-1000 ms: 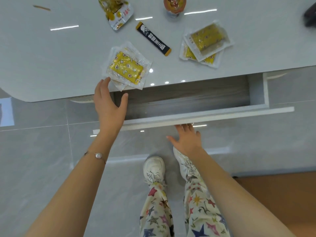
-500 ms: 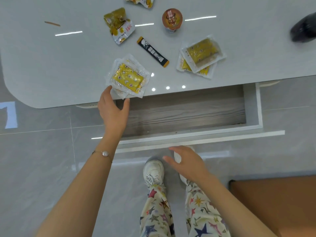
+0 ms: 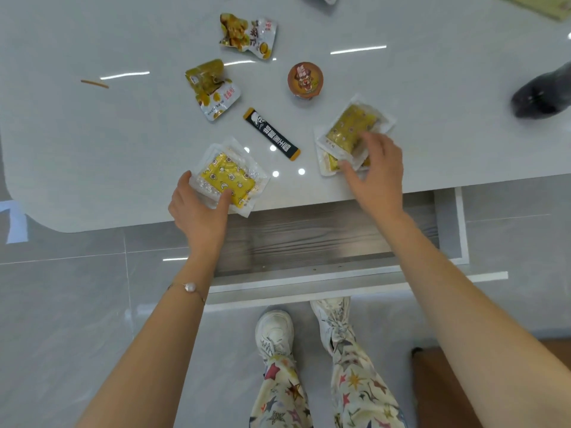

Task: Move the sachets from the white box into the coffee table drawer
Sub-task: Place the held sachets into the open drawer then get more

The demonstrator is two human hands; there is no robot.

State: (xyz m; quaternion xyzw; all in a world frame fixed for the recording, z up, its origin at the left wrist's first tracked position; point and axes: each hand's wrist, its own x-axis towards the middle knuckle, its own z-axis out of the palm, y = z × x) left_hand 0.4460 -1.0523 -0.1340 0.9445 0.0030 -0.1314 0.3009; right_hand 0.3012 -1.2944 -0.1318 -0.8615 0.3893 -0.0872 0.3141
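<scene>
A stack of clear sachets with yellow filling (image 3: 227, 177) lies at the near edge of the white coffee table (image 3: 92, 149). My left hand (image 3: 197, 211) pinches its near left corner, thumb on top. A second stack of yellow sachets (image 3: 350, 125) lies to the right. My right hand (image 3: 377, 174) grips it, fingers curled over the top sachet and thumb at the lower one. Below both hands the coffee table drawer (image 3: 309, 285) stands pulled out, its wood-grain bottom bare. No white box is in view.
A black stick sachet (image 3: 272, 134) lies between the two stacks. Farther back are two crumpled snack packs (image 3: 213, 88) (image 3: 247, 34) and a small round cup (image 3: 305, 80). A dark object (image 3: 543, 94) sits at the right edge. My feet stand under the drawer front.
My right hand left the drawer front and rose onto the right stack. My left hand slid forward from the table edge and took the left stack. The drawer came out further.
</scene>
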